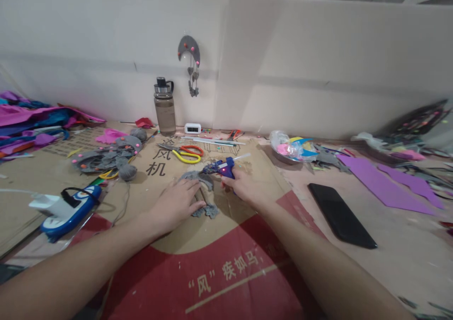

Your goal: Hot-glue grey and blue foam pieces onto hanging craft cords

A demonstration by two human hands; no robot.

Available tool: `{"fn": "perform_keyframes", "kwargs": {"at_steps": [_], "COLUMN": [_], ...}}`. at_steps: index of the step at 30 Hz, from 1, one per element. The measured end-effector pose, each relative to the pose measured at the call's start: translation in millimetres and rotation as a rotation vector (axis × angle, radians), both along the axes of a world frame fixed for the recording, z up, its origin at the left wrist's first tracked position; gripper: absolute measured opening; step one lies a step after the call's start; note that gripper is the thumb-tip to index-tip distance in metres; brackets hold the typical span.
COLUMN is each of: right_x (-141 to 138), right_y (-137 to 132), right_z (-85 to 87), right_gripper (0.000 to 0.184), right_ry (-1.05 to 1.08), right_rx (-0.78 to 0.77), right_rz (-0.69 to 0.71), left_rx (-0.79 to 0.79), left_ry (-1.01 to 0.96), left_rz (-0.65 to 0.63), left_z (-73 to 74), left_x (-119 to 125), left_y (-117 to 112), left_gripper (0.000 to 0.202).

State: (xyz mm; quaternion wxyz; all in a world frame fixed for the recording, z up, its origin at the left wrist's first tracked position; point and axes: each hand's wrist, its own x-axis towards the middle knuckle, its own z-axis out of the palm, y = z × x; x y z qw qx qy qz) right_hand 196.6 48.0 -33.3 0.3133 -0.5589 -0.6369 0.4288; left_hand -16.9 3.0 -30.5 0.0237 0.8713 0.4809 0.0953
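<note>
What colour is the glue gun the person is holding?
Dark blue: the glue gun shows best in the head view.

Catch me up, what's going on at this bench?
Someone's right hand is gripping a blue glue gun, its nozzle pointed at a grey crescent piece lying on the cardboard. The left hand lies over part of that piece, thumb spread. I can't tell whether the nozzle touches it or any glue is out. Scissors lie just beyond, and a decorated crescent hangs on the wall.
</note>
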Motion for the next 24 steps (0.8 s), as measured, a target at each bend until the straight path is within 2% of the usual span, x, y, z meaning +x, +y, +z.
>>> {"fn": "perform_keyframes", "kwargs": {"at_steps": [5,9,18,24], "right_x": [5,3,1,5], "right_y": [1,-1,-5,-6], "right_z": [0.2,3.8,8.4,9.9], "right_gripper": [0.012,0.012,0.016,0.012], "right_ry": [0.061,0.002,-0.110,-0.045], "right_rx": [-0.029,-0.033,0.027,0.003], "right_rz": [0.022,0.046,-0.039,0.025], "left_rx": [-0.008,-0.024,-0.015,-0.009], "left_ry": [0.004,0.007,-0.004,0.035], "left_rz": [-0.002,0.010,0.008,0.002], "left_z": [3.1,5.6,3.9,4.9], "left_x": [1,2,2,2], "left_y": [-1,-3,-2,-2], "left_gripper": [0.056,0.056,0.055,0.055]}}
